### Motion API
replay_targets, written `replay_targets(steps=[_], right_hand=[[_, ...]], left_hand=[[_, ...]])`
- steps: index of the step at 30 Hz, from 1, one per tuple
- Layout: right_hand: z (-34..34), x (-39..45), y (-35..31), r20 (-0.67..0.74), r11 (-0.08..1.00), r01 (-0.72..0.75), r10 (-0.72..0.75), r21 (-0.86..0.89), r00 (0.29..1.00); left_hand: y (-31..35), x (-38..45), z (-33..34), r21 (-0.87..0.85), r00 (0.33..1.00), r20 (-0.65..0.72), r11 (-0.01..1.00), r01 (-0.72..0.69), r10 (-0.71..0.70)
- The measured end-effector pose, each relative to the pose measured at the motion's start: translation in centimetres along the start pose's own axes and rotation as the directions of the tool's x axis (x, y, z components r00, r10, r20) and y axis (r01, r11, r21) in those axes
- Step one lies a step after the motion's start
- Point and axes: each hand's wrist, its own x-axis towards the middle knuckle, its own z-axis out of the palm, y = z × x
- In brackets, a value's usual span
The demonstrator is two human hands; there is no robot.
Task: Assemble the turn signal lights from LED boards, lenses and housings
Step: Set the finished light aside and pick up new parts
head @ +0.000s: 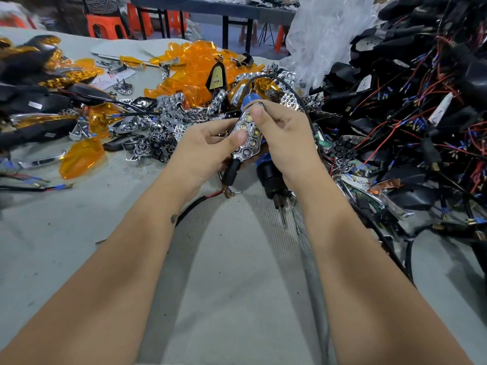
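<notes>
At the centre of the head view both hands hold one turn signal part, a chrome honeycomb reflector [247, 138] with LEDs showing in its cells. My left hand [203, 151] grips its left edge, the thumb pressed on the face. My right hand [284, 135] pinches the upper tip with thumb and fingers. A black cable with red wire ends [210, 197] hangs from below the part. Behind it lie a heap of orange lenses [195, 67] and a heap of loose chrome reflectors [158, 127].
An electric screwdriver [272, 180] with a blue and black body lies under my right wrist, tip toward me. Black housings with red and black wires [411, 101] pile up on the right. Finished lights [39, 83] lie at the left. A clear plastic bag [324, 30] stands behind.
</notes>
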Motion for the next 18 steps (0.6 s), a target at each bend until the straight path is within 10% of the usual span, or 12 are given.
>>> replay_targets(steps=[18], right_hand=[[1.04,-0.10,-0.41,-0.004,0.999,-0.021,0.021,-0.043,1.000]], left_hand=[[-0.48,0.25,-0.23,0.172,0.985,-0.058,0.973,-0.152,0.164]])
